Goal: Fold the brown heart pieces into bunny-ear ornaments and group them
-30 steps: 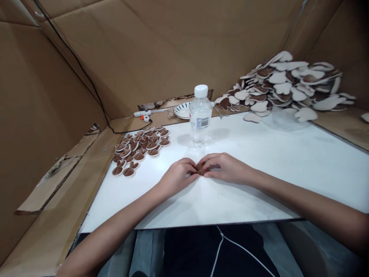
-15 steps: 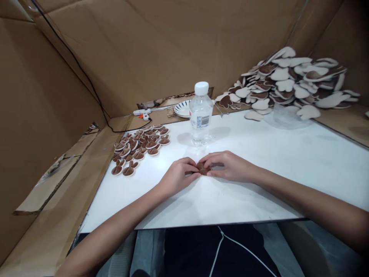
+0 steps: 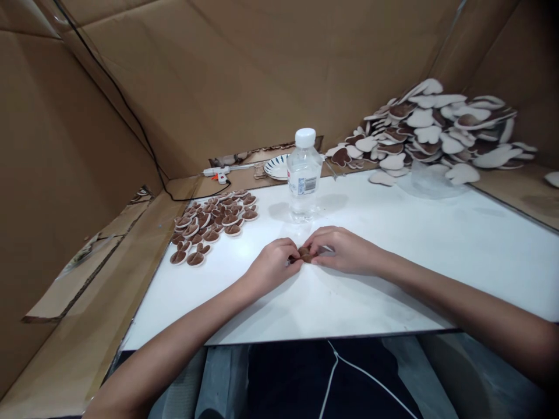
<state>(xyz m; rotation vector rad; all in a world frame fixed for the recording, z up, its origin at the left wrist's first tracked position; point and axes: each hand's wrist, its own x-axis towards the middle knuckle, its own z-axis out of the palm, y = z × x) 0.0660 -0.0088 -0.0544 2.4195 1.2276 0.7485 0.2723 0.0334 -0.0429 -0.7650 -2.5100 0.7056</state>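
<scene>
Nearest the camera, both forearms reached forward and inward across the white board (image 3: 393, 233), meeting near its middle. The left hand (image 3: 271, 267) lay knuckles up with its fingers curled narrow, the tips pinching the left edge of a small brown piece (image 3: 305, 254). The right hand (image 3: 345, 250) came in from the other side, palm down, fingers bent close and pressed on the piece's right edge. The piece sat low between the fingertips, at or just above the board; so little of it showed that its long axis and facing could not be told. Just beyond the hands stood an upright water bottle (image 3: 303, 174) with a white cap. To the left, a cluster of small brown pieces (image 3: 209, 224) lay flat at the board's edge. Farther back were a striped plate (image 3: 276, 167) and a glue gun (image 3: 217, 172), and far right a heap of larger cream and brown pieces (image 3: 437, 128) rested against the cardboard wall (image 3: 262, 70).
</scene>
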